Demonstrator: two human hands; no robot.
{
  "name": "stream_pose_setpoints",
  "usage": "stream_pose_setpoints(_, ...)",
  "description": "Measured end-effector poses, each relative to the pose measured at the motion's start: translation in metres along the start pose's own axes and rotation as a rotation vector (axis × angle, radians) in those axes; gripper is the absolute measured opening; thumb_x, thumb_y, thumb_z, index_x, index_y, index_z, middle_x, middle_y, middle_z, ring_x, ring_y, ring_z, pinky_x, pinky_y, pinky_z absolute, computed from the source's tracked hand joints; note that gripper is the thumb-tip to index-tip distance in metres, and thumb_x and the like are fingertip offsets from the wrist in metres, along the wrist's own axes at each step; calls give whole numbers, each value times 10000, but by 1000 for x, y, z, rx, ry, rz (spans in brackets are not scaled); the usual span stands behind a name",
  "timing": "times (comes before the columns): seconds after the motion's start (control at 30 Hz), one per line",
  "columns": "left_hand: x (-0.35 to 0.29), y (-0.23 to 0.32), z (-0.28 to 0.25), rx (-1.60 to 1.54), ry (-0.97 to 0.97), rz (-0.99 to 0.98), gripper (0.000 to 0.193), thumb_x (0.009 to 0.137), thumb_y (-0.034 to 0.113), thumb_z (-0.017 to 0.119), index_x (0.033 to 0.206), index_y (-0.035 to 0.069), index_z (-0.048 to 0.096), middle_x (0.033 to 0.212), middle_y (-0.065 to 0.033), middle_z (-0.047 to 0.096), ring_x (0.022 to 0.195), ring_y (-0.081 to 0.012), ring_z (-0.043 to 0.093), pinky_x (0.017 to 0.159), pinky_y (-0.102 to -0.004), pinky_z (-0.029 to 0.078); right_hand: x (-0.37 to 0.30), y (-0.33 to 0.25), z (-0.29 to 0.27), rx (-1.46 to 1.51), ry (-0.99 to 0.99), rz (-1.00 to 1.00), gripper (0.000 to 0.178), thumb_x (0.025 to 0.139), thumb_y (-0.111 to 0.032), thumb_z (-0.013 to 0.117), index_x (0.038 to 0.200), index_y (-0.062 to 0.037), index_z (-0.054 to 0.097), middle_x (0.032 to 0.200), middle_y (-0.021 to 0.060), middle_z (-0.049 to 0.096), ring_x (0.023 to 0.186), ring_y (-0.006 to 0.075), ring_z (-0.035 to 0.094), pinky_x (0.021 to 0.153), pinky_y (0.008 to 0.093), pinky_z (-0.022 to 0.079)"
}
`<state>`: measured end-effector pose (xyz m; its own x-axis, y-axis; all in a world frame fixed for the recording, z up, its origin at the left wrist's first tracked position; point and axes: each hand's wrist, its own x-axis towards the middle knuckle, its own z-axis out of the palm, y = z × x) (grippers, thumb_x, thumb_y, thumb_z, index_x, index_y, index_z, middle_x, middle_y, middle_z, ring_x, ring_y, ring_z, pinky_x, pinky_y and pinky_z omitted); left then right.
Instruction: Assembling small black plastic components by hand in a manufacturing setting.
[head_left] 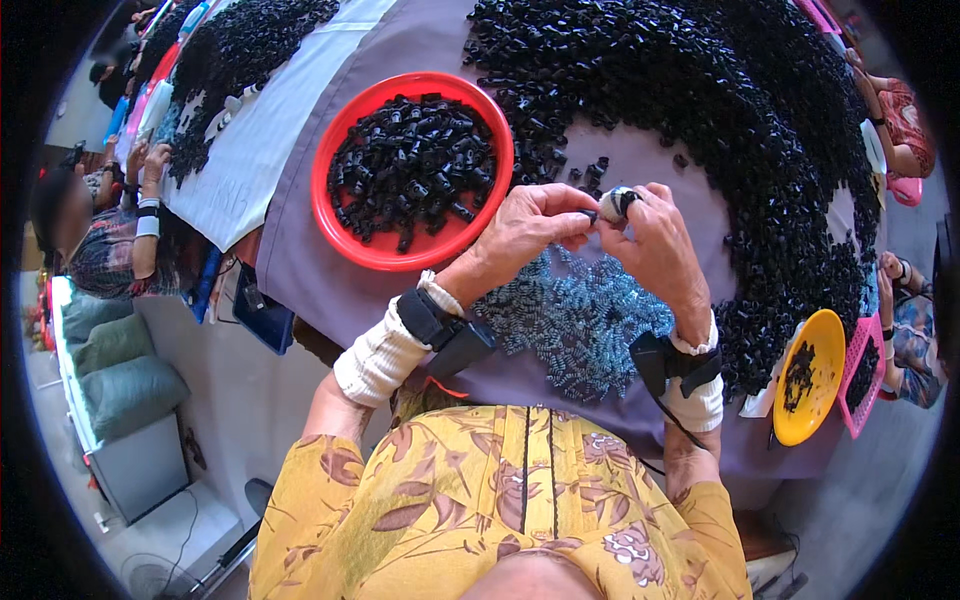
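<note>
In front of my chest, both hands meet with their fingertips close together. My left hand (528,228) pinches a small black plastic part (590,214) between thumb and forefinger. Curled fingers of my right hand (658,240) close in at the part's other side; whatever they hold is hidden. A white wrap with a black band covers one right finger. Below both hands spreads a heap of small, bluish metal coil springs (575,325). To the left stands a round red tray (328,215) holding many black plastic parts (410,165).
A large heap of black parts (770,130) curves across the far and right side of the cloth-covered table (410,35). At right are a yellow plate (822,375) and a pink basket (855,395). People sit along both sides. Green sacks (125,360) lie at left.
</note>
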<state>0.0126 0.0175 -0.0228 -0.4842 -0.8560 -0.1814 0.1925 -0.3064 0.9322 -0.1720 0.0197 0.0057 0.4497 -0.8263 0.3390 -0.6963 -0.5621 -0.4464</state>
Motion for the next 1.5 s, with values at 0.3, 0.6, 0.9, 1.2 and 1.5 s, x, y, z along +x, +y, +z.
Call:
stream_pose_setpoints(0.3,-6,-4,3,-70,-35,-52,290,868,186,606,1082,-8,578,896,-57,651,763,-99,620,698,-240,500,-9,-6,0,264,31,198,123,749,-115,639,755,-3,589,746,143,612,775,334,564,728,396,442)
stream_pose_setpoints(0.6,-6,-2,6,-49,-91,-48,238,878,168,580,1050,3,588,900,-46,655,749,-78,610,668,-223,483,-12,1,7,350,6,279,171,776,-164,648,812,-4,603,752,160,611,744,320,573,661,392,449)
stream_pose_setpoints(0.9,-6,9,-4,-130,35,9,194,870,131,586,1015,1,590,898,-84,654,750,-122,626,702,-254,520,0,17,-3,341,122,266,143,763,-115,665,837,0,622,758,156,628,671,304,610,596,360,469)
stream_pose_setpoints(1.2,-9,8,-25,-229,229,21,203,874,125,582,1039,6,582,868,-89,655,730,-136,634,679,-254,528,13,42,25,136,37,206,122,769,-85,633,821,25,624,796,170,613,697,330,598,611,377,470)
stream_pose_setpoints(1.5,-9,5,-27,-251,229,14,207,875,131,586,1046,15,586,873,-88,658,725,-130,634,673,-252,529,14,40,34,-55,-77,141,116,740,-116,635,742,-2,612,777,126,567,769,313,547,679,403,429)
